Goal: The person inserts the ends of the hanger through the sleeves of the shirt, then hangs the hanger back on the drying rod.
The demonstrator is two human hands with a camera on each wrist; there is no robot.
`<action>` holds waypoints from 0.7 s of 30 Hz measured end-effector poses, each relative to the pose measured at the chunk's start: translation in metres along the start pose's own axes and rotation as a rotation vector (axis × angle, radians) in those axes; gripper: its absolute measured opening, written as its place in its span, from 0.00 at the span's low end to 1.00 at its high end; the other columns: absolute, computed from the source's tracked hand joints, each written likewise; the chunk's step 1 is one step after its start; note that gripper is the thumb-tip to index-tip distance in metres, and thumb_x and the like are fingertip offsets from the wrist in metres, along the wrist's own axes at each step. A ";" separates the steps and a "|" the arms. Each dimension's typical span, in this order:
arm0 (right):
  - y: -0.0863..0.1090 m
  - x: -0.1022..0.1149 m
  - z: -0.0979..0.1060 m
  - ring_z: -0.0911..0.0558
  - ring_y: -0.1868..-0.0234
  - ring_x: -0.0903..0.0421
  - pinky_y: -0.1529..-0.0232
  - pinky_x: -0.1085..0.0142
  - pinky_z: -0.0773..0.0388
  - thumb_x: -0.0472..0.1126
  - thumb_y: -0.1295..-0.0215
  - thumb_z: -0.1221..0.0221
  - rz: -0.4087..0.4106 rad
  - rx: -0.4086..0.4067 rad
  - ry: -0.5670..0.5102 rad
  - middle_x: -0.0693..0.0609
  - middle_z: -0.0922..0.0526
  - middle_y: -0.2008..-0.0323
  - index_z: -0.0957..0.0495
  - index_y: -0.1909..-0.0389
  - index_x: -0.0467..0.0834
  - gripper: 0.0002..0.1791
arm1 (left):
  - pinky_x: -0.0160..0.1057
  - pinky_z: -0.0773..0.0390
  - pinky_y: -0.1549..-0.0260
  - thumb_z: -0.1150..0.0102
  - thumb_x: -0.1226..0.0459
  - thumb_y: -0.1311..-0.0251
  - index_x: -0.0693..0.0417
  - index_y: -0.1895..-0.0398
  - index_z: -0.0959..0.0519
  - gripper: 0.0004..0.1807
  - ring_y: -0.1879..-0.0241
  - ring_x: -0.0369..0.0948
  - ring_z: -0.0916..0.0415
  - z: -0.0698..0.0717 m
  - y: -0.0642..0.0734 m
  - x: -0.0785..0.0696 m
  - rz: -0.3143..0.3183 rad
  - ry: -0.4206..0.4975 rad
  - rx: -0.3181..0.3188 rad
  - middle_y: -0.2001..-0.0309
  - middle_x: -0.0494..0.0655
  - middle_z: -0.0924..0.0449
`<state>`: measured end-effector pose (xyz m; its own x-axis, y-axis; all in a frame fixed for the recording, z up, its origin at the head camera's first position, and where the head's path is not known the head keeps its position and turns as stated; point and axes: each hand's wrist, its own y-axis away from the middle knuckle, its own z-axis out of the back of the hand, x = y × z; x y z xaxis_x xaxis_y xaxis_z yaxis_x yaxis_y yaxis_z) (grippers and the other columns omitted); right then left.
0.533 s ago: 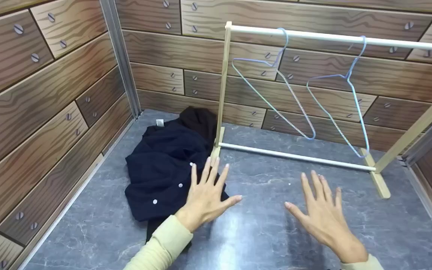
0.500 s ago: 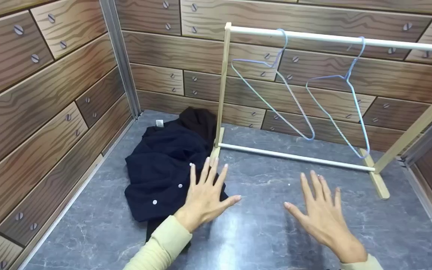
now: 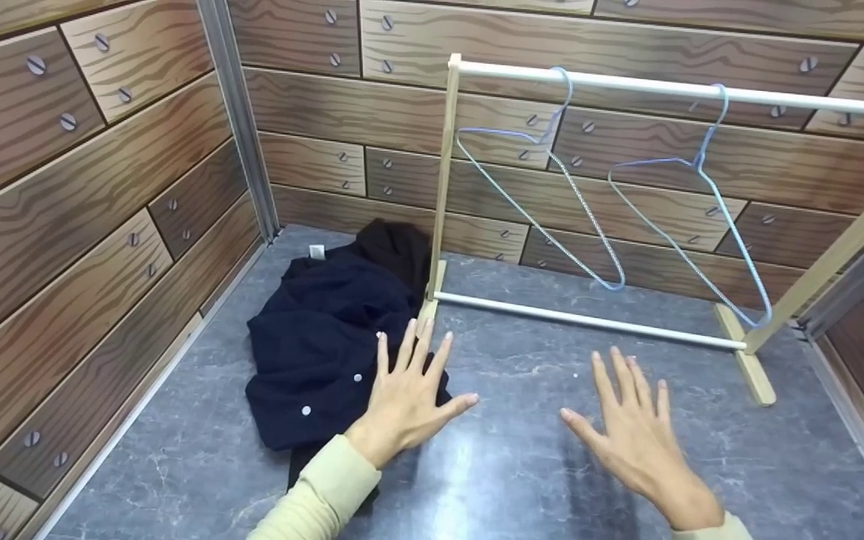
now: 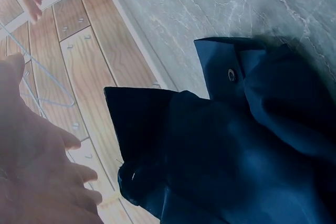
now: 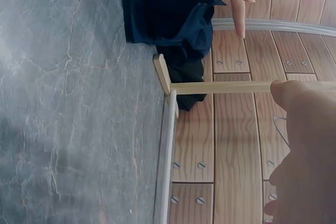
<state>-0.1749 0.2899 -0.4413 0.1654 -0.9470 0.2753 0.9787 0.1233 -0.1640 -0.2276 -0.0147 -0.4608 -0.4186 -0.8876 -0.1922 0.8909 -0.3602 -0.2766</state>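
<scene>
My left hand (image 3: pixel 406 409), fingers straight and spread, is held palm down at the right edge of a navy garment (image 3: pixel 319 330) with white snap buttons. It grips nothing; whether it touches the cloth cannot be told. Palm down over the grey floor, my right hand (image 3: pixel 638 442) is likewise spread and holds nothing. The navy garment lies crumpled on the left, a white tag at its far end. Behind it bunches a dark brown cloth (image 3: pixel 394 244). Two bluish wire hangers, a left one (image 3: pixel 542 140) and a right one (image 3: pixel 699 165), hang bare on the rack.
A wooden rack with a pale top bar (image 3: pixel 664 88) and a lower bar (image 3: pixel 589 320) stands at the back right. Its left foot meets the clothes. Wood-patterned walls (image 3: pixel 102 300) enclose the grey marbled floor (image 3: pixel 507 450) on the left, back and right.
The right hanger has turned on the bar, its lower corner swinging to the right. The head view has tilted up slightly. Both hands keep the same spread pose, and the clothes lie unchanged.
</scene>
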 end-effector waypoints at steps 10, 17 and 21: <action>-0.012 0.021 -0.015 0.58 0.22 0.35 0.29 0.31 0.68 0.69 0.31 0.53 0.043 -0.007 -0.051 0.38 0.59 0.21 0.56 0.21 0.45 0.49 | 0.67 0.62 0.28 0.66 0.26 0.40 0.42 0.21 0.49 0.50 0.20 0.52 0.63 0.001 0.004 0.010 0.021 -0.009 -0.017 0.20 0.51 0.58; -0.023 0.038 -0.027 0.56 0.22 0.36 0.28 0.32 0.66 0.69 0.31 0.54 0.059 0.019 -0.098 0.40 0.58 0.21 0.55 0.21 0.46 0.48 | 0.67 0.62 0.28 0.61 0.28 0.38 0.44 0.21 0.47 0.48 0.20 0.53 0.61 0.005 0.004 0.024 0.053 0.042 -0.063 0.20 0.53 0.55; -0.029 0.046 -0.033 0.54 0.22 0.37 0.28 0.32 0.64 0.70 0.30 0.56 0.060 0.048 -0.118 0.39 0.56 0.21 0.54 0.21 0.44 0.48 | 0.67 0.61 0.28 0.60 0.29 0.38 0.43 0.21 0.48 0.48 0.21 0.54 0.61 0.009 0.003 0.035 0.085 0.055 -0.083 0.20 0.53 0.55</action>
<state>-0.1993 0.2332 -0.4550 0.2345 -0.8965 0.3760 0.9708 0.1959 -0.1385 -0.2382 -0.0493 -0.4599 -0.3528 -0.8962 -0.2688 0.9069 -0.2568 -0.3340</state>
